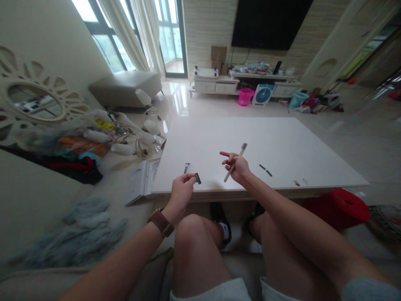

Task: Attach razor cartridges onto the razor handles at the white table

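Note:
My left hand (pixel 182 189) hovers over the near edge of the white table (pixel 282 138) and pinches a small dark rectangular piece (pixel 198 178) between thumb and fingers. A brown watch strap sits on that wrist. My right hand (pixel 237 165) is raised above the table and grips a slim grey razor-like handle (pixel 235 161), its head pointing up and away; the index finger sticks out to the left. A small metal part (pixel 186 167) lies on the table just beyond my left hand. Two small dark strips (pixel 265 170) lie to the right of my right hand.
Tiny bits (pixel 300 182) rest near the table's front right edge. A red stool (pixel 340 205) stands at the right below the table. A white chandelier and clutter (pixel 125 138) lie on the floor at left. My knees are under the table's near edge.

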Demonstrator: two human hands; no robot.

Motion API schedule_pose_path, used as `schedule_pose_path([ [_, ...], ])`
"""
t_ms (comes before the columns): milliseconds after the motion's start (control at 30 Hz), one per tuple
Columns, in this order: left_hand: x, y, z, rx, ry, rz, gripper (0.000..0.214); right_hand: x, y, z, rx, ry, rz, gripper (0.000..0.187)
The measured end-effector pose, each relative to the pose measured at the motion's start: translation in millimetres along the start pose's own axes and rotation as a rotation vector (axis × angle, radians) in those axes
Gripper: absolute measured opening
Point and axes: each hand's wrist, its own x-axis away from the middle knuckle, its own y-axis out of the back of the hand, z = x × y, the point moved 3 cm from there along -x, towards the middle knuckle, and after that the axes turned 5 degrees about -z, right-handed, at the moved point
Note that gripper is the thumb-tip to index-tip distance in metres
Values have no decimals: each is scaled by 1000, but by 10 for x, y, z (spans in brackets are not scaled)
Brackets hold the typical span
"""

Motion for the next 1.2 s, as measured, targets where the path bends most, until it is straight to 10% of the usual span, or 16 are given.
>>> schedule_pose_path([
  [833, 36, -39, -31, 40, 30, 72, 22, 253, -243, -136, 680, 240, 497, 33],
  [1200, 46, -4, -82, 4, 22, 2, 22, 419, -251, 37, 926, 586, 569, 28],
])
